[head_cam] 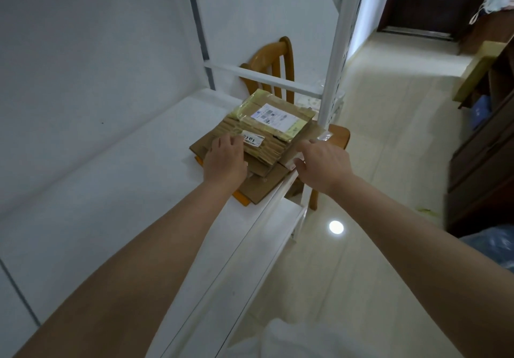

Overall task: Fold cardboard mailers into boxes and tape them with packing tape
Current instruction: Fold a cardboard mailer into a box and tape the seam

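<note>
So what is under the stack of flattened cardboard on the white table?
An orange flat piece shows at the near corner below the cardboard stack, lying on the table. How far it runs beneath is hidden by the cardboard and the left hand.

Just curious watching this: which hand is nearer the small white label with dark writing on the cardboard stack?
Left. The left hand lies on the stack with fingertips right beside the small white label; the right hand is off at the stack's right edge.

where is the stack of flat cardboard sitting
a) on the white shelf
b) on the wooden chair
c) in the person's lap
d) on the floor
a: the stack of flat cardboard lies on the white shelf, with the left hand resting on it and the right hand at its right edge; the wooden chair stands behind.
</note>
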### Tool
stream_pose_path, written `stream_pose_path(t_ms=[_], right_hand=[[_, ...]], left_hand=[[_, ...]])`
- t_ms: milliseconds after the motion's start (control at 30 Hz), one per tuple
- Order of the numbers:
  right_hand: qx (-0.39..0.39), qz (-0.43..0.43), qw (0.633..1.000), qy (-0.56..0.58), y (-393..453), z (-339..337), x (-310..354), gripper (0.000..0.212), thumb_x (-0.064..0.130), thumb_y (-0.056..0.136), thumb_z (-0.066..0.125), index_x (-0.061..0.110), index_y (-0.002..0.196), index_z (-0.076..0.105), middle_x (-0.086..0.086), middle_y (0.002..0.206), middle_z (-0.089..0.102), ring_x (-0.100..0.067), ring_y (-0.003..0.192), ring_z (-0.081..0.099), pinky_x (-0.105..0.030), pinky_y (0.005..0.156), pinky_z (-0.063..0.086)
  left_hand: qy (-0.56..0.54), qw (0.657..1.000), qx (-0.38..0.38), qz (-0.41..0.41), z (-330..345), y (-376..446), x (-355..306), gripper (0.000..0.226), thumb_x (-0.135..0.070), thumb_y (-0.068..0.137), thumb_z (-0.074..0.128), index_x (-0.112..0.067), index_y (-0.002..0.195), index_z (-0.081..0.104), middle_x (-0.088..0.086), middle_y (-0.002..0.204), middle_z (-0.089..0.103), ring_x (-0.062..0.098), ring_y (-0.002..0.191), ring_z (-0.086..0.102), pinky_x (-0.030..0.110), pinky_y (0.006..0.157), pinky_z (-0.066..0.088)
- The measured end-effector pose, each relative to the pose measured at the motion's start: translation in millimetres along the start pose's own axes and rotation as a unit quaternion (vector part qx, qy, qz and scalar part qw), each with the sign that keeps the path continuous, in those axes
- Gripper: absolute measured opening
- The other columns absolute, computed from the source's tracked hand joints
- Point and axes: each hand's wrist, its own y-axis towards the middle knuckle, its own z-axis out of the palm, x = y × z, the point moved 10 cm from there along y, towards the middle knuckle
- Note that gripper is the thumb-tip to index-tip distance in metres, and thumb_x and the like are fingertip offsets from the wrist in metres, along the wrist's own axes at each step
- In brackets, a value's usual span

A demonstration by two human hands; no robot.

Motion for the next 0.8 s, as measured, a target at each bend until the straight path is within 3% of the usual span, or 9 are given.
stream_pose_path(t_ms=[133, 233, 400, 533, 667, 800], right_hand=[[-0.003, 0.000, 1.000, 0.013, 14.0, -0.2, -13.3, 0.031, 0.032, 0.095, 0.051, 0.016, 0.121, 0.054, -0.004, 0.115, 0.059, -0.024, 0.107, 0.054, -0.034, 0.067, 0.048], [0.025, -0.020, 0.999, 0.017, 24.6, 8.2, -11.9, 0.040, 0.031, 0.094, 0.053, 0.018, 0.132, 0.049, -0.004, 0.128, 0.057, -0.027, 0.122, 0.046, -0.039, 0.079, 0.050], [0.110, -0.070, 0.991, 0.013, 42.9, 34.0, 4.7, 0.064, 0.030, 0.091, 0.056, 0.022, 0.148, 0.028, -0.006, 0.156, 0.029, -0.033, 0.139, 0.030, -0.047, 0.102, 0.039], [0.174, -0.080, 0.982, -0.006, 48.3, 59.3, 8.8, 0.069, 0.029, 0.094, 0.052, 0.024, 0.153, 0.016, -0.003, 0.161, 0.016, -0.030, 0.147, 0.016, -0.048, 0.114, 0.025], [0.201, -0.082, 0.976, 0.002, 41.5, 73.5, 5.2, 0.069, 0.027, 0.096, 0.052, 0.024, 0.154, 0.014, -0.002, 0.162, 0.017, -0.027, 0.147, 0.018, -0.045, 0.115, 0.025], [0.208, -0.081, 0.975, 0.019, 37.7, 71.9, 2.5, 0.068, 0.018, 0.095, 0.052, 0.022, 0.154, 0.016, -0.002, 0.162, 0.016, -0.027, 0.147, 0.019, -0.043, 0.114, 0.028]], left_hand=[[-0.028, 0.998, -0.024, -0.056, 5.2, 13.6, 3.5, 0.052, -0.019, 0.089, 0.061, -0.010, 0.135, 0.039, 0.014, 0.136, 0.039, 0.031, 0.119, 0.042, 0.032, 0.078, 0.042], [-0.097, 0.986, -0.037, -0.128, 7.5, 16.6, 11.8, 0.049, -0.012, 0.085, 0.054, -0.003, 0.130, 0.037, 0.018, 0.133, 0.038, 0.033, 0.118, 0.042, 0.034, 0.085, 0.041], [-0.134, 0.976, -0.041, -0.169, 11.6, 16.8, 18.5, 0.049, -0.014, 0.086, 0.053, 0.001, 0.129, 0.034, 0.021, 0.132, 0.039, 0.033, 0.119, 0.042, 0.036, 0.093, 0.041], [-0.184, 0.961, -0.027, -0.205, 18.3, 13.5, 29.6, 0.054, -0.019, 0.089, 0.058, 0.002, 0.132, 0.033, 0.022, 0.131, 0.043, 0.034, 0.119, 0.045, 0.041, 0.096, 0.043], [-0.365, 0.889, -0.062, -0.269, 21.2, 13.6, 43.1, 0.050, -0.017, 0.088, 0.061, 0.002, 0.129, 0.039, 0.020, 0.129, 0.049, 0.030, 0.117, 0.052, 0.044, 0.095, 0.050], [-0.494, 0.770, -0.126, -0.383, 27.6, 2.2, 54.1, 0.062, -0.024, 0.083, 0.075, 0.001, 0.128, 0.041, 0.020, 0.130, 0.052, 0.029, 0.118, 0.055, 0.044, 0.096, 0.051]])
